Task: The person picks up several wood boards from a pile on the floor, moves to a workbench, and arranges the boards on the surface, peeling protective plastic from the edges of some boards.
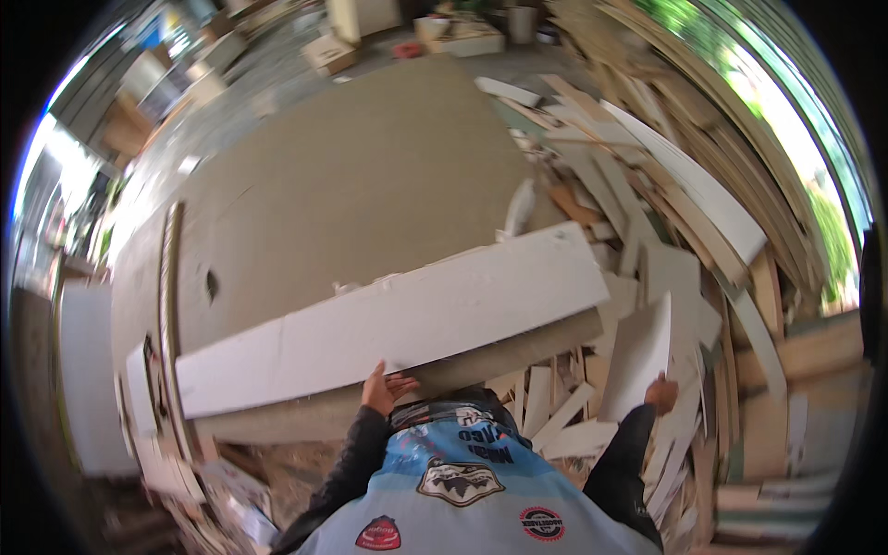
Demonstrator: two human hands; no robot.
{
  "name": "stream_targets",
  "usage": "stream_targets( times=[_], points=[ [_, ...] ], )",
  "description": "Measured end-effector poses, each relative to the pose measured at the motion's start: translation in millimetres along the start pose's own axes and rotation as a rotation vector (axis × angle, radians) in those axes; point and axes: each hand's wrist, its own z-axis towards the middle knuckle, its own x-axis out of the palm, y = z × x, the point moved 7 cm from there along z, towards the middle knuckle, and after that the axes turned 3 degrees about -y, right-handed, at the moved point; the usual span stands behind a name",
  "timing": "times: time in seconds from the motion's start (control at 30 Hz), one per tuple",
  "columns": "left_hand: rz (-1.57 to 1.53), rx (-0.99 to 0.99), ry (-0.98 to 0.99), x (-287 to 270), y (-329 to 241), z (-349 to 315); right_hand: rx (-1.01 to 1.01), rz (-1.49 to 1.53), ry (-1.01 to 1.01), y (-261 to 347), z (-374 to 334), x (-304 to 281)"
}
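A long white board (398,314) lies slantwise across a broad grey-brown sheet (361,166) in front of me. My left hand (384,388) is at the board's near edge, palm turned up and fingers stretched out; whether its fingertips touch the board I cannot tell. Over on the right, my right hand (661,395) is closed on the edge of a smaller white panel (638,356), which is tilted above the scrap pile. Most of the right hand's fingers are hidden.
Loose offcuts (555,407) heap up on my right and near my waist. Long planks (740,139) are stacked along the right side. A metallic tube (169,324) lies at the sheet's left edge. Cardboard boxes (328,54) stand at the back.
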Motion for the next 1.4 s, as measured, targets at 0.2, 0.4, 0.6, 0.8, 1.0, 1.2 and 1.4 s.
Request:
stream_targets(
  times=[0.2, 0.4, 0.6, 0.8, 1.0, 1.2, 1.4],
  points=[
    [-0.019, 0.005, -0.038, -12, 4, 11, -0.293, 0.158, 0.122, 77, -2, 74],
    [-0.020, 0.062, -0.012, -3, 4, 6, -0.436, 0.375, 0.032, 139, 16, 125],
    [-0.068, 0.187, -0.028, -18, 8, -21, -0.394, 0.100, 0.263, 180, -6, 150],
    [-0.056, 0.246, 0.011, -6, 4, -10, 0.368, 0.958, 0.658, 123, -131, 249],
    [-0.046, 0.212, 0.052, -5, 7, -6, 0.156, 1.442, 0.769, 156, -243, 204],
    [0.044, 0.210, 0.025, -26, 4, -15, 0.253, 1.435, 0.719, 174, -314, 85],
    [0.039, 0.400, -0.144, -90, -17, -28, 0.308, 1.439, 0.740, 171, -344, 86]
  ],
)
